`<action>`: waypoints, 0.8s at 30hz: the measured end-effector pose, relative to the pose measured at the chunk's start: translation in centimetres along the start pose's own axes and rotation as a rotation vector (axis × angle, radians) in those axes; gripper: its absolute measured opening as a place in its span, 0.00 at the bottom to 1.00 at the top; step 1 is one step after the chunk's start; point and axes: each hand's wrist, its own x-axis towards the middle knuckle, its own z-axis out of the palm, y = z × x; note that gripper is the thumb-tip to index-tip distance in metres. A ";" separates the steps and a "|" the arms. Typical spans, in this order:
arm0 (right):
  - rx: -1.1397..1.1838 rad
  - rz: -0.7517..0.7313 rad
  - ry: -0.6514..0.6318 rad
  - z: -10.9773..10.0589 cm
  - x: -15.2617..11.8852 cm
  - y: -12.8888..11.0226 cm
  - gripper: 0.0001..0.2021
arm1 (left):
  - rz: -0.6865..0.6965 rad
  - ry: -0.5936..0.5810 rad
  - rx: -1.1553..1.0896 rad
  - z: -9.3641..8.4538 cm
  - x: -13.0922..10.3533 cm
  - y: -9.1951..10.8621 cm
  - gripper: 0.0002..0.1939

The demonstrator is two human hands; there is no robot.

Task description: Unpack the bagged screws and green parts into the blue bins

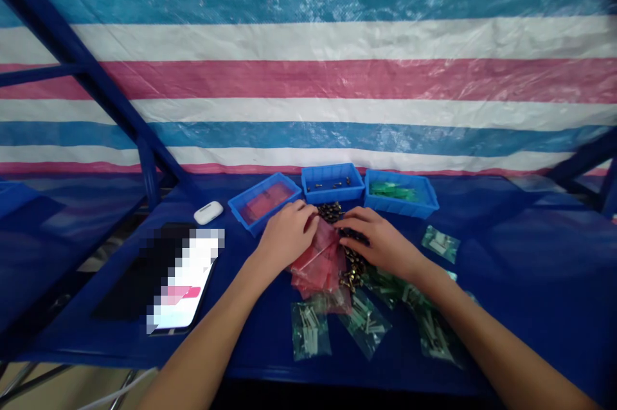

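Observation:
My left hand (289,233) is closed on a small red plastic bag (324,240), thumb and fingers at its upper left edge. At the bag's right edge, my right hand (378,240) has its fingertips pinched; its thumb lies close to the small dark and brass-coloured screws (354,268). More red bags (313,275) lie stacked under the one in my hands. Another small heap of screws (330,211) sits just beyond my fingers. Close to the table's front edge are clear bags with pale plugs (311,333), and similar packets (369,320) lie beside them, some under my right forearm.
Three blue trays stand behind my hands: one with red bags (265,201), one with a few screws (332,185), one with green pieces (398,191). A lit phone (187,288) and a white case (209,213) lie left. One clear packet (440,243) lies right.

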 end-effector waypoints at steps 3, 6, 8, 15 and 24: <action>-0.086 -0.098 0.005 1.2 0.0 -1.3 0.14 | 0.015 -0.031 0.001 0.3 0.0 -0.3 0.12; -0.182 -0.134 -0.011 1.8 0.1 -1.8 0.11 | 0.014 -0.040 -0.009 0.3 0.1 -0.3 0.13; -0.221 -0.141 -0.026 1.7 0.3 -1.9 0.09 | 0.003 -0.031 -0.013 0.3 0.1 -0.2 0.13; -0.168 -0.116 0.074 1.0 0.7 -2.1 0.09 | -0.020 0.006 -0.094 -0.8 0.3 0.5 0.17; 0.468 0.388 0.405 -0.8 0.4 -1.2 0.10 | -0.267 0.071 -0.788 -1.5 0.5 0.6 0.29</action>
